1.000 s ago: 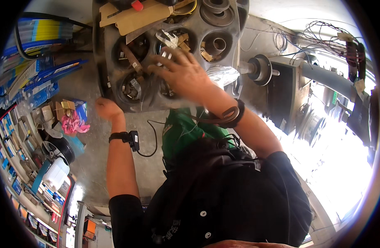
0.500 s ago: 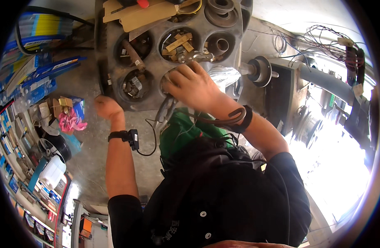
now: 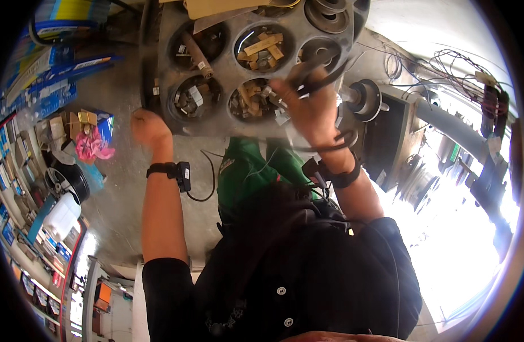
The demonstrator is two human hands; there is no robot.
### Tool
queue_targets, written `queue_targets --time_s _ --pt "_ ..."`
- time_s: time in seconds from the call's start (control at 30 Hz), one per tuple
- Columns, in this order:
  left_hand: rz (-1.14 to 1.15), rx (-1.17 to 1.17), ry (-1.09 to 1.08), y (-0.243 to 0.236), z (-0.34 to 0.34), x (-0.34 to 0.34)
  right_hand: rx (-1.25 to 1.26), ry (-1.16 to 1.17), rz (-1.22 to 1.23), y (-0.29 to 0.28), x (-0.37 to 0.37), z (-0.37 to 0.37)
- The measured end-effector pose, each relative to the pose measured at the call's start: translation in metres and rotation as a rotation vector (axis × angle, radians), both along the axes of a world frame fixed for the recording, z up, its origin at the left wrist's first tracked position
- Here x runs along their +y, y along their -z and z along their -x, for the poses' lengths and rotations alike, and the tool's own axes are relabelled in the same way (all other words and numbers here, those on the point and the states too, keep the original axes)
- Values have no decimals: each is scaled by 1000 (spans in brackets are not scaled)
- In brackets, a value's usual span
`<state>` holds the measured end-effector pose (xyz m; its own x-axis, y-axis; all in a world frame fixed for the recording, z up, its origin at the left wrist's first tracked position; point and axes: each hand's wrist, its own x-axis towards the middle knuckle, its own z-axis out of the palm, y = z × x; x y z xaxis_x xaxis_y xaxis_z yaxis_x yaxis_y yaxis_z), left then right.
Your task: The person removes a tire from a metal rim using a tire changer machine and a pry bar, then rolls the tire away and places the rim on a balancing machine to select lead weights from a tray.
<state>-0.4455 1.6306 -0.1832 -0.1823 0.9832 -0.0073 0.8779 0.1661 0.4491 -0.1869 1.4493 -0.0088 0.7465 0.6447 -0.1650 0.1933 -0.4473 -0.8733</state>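
My right hand (image 3: 313,111) is over the right part of a grey metal tray (image 3: 213,128) with round wells. Blurred by motion, its fingers curl round a dark cable (image 3: 325,80) that loops above the knuckles. A further bend of dark cable (image 3: 344,138) crosses my right wrist. Beside this hand, a well holds small metal blocks (image 3: 252,101), some brass-coloured. My left hand (image 3: 151,127) is closed at the tray's near left corner; whatever is inside its fingers, if anything, is hidden. Black straps with small devices sit on both wrists.
Other wells hold a rusty rod (image 3: 197,54), brass-coloured blocks (image 3: 263,50) and stacked metal rings (image 3: 329,17). Cardboard (image 3: 216,8) lies on the tray's far side. A spindle with a round flange (image 3: 362,98) juts out on the right. Shelves (image 3: 22,199) line the left.
My right hand has moved right, carrying the dark cable up off the tray's near edge, and uncovered the well of blocks. My left hand stays closed by the corner. The whole view has shifted slightly.
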Motion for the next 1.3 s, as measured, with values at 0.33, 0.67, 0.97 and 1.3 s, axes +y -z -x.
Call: queue_targets --time_s 0.33,0.67,0.97,1.3 --pt "-52 -45 0 -3 -2 -1 330 140 8 20 0 -17" --pt "-114 7 38 6 0 2 166 4 215 36 8 -20" --pt "-170 -103 69 2 -3 -1 -228 -177 511 7 5 -51" --pt "-81 -227 18 2 -3 -2 -848 -350 99 -28 81 -79"
